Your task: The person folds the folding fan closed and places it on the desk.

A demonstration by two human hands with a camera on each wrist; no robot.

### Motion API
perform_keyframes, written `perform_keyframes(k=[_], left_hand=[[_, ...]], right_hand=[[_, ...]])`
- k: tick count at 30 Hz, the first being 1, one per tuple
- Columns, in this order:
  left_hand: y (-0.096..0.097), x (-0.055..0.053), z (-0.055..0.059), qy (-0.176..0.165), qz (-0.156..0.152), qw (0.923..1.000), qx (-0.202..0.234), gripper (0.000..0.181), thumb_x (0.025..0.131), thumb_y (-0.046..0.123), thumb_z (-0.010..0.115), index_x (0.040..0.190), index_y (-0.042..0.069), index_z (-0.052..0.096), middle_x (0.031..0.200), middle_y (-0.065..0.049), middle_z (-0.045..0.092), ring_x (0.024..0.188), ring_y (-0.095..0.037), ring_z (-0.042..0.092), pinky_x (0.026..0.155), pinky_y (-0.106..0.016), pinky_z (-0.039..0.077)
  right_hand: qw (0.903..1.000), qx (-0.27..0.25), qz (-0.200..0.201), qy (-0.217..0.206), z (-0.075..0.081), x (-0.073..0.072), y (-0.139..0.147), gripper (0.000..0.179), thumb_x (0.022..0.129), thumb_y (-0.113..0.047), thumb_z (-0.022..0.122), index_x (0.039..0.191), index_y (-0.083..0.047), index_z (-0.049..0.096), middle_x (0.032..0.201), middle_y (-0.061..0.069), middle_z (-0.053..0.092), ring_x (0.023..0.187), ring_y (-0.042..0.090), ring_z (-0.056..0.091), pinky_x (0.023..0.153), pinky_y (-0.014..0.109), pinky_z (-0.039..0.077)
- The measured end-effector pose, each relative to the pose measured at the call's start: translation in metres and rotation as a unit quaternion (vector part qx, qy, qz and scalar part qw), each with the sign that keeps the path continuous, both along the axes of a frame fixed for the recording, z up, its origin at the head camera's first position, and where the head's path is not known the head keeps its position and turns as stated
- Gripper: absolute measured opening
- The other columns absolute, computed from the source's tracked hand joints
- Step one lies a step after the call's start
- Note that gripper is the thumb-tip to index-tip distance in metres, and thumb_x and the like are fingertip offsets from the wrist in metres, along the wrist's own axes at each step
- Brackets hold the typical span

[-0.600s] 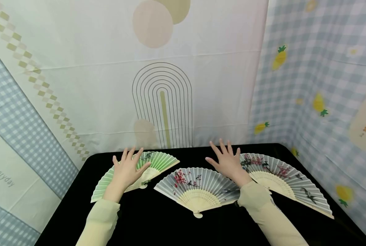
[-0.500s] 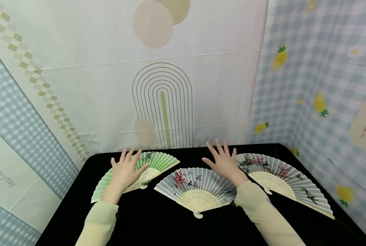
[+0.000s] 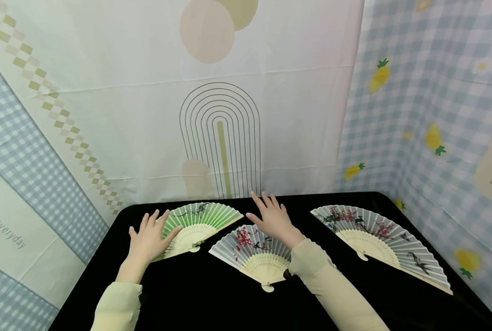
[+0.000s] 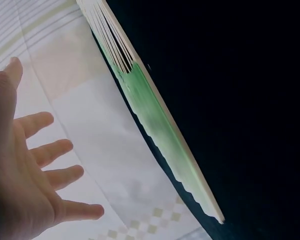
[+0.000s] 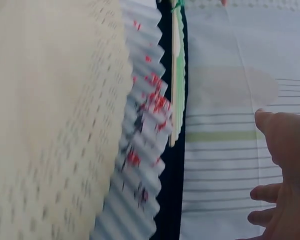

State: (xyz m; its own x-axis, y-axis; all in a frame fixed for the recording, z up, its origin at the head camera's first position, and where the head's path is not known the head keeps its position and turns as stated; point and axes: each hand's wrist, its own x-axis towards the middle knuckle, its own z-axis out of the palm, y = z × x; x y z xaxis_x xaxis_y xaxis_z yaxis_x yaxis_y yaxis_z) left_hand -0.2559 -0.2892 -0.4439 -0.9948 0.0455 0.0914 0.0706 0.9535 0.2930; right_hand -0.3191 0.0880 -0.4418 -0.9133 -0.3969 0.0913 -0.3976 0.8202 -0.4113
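Observation:
Three spread folding fans lie on a black-covered table. The green fan (image 3: 213, 218) is at the left, partly behind my left hand (image 3: 147, 241), whose fingers are spread and hold nothing. In the left wrist view that hand (image 4: 30, 175) hovers apart from the green fan (image 4: 160, 120). A grey fan (image 3: 266, 264) with red blossoms sits in the middle. Over its upper right part my right hand (image 3: 275, 223) is held with fingers spread, holding nothing; the forearm hides the fan's right side. A third fan (image 3: 378, 239), whitish with pink blossoms and birds, lies at the right.
The black table (image 3: 213, 303) has a rounded back edge close to a pale cloth backdrop (image 3: 295, 128). A blue checked cloth (image 3: 428, 92) with pineapples hangs along the right side, and another checked cloth (image 3: 26, 128) at the left.
Both hands have shifted left, the right one farther, from beside the right fan to over the middle fan. The view has turned very slightly. The fans stay where they were.

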Motion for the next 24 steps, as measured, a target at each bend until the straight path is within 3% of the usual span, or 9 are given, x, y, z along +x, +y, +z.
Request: perform_keyframes(k=[8,16,24], left_hand=[[-0.016,0.011,0.002,0.002,0.017,0.9994,0.030,0.088,0.097,0.071,0.041,0.160,0.011,0.028,0.159,-0.030,0.022,0.144,-0.057,0.014,0.097,-0.089,0.011],[-0.023,0.023,0.004,-0.038,0.079,0.9931,0.077,0.096,0.096,0.073,0.041,0.160,0.005,0.022,0.158,-0.035,0.017,0.141,-0.062,0.013,0.095,-0.091,0.008],[-0.027,0.033,-0.001,-0.057,0.119,0.9862,0.100,0.099,0.095,0.075,0.041,0.160,0.003,0.020,0.157,-0.036,0.017,0.137,-0.062,0.019,0.097,-0.088,0.016]], right_hand=[[0.9968,-0.074,0.026,-0.017,0.003,0.001,-0.026,0.070,0.105,-0.048,0.050,0.162,-0.018,0.023,0.160,0.021,0.032,0.146,0.041,0.030,0.111,0.064,0.035],[0.9765,-0.190,0.015,-0.100,0.000,0.001,-0.052,0.065,0.105,-0.041,0.054,0.155,-0.004,0.035,0.142,0.022,0.054,0.122,0.036,0.058,0.100,0.051,0.051],[0.9580,-0.234,0.003,-0.166,-0.008,0.009,-0.069,0.044,0.105,-0.037,0.053,0.125,0.000,0.066,0.118,0.016,0.069,0.106,0.031,0.067,0.085,0.041,0.057]])
